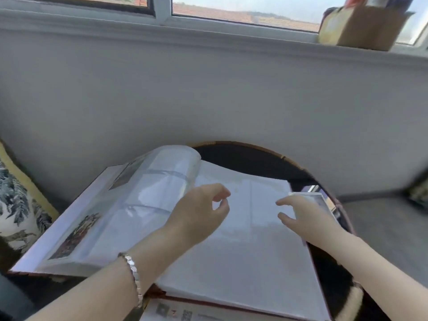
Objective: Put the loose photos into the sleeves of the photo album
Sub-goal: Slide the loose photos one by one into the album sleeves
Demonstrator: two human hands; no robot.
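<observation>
Watching the head cam feed from my end: the photo album (243,239) lies open on a round dark table (254,156), and the right-hand page is all white, empty sleeves as far as I can see. On the left side a clear sleeve page (157,181) is arched up off the stack, and a couple of filled photos (76,235) show on the page beneath it. The left hand (199,212), with a silver bracelet (134,274) on the wrist, hovers right at the free edge of that arched page. Its fingers are curled, with a small gap between thumb and index. I honestly can't tell whether it's pinching the plastic or just sitting beside it, since the sleeve is see-through and the frame is a bit blurry. The right hand (308,218) is over the album's right edge with thumb and index spread apart. A loose photo (319,200) with a white border sits right behind those fingers, over the table rim. The other fingers are hidden, so I can't say whether it's actually gripped or just lying under the hand. A printed booklet (176,313) pokes out from under the album's near edge. Off to the left there's a leaf-print cushion (20,205), and a cardboard box (363,26) sits on the windowsill at top right.
</observation>
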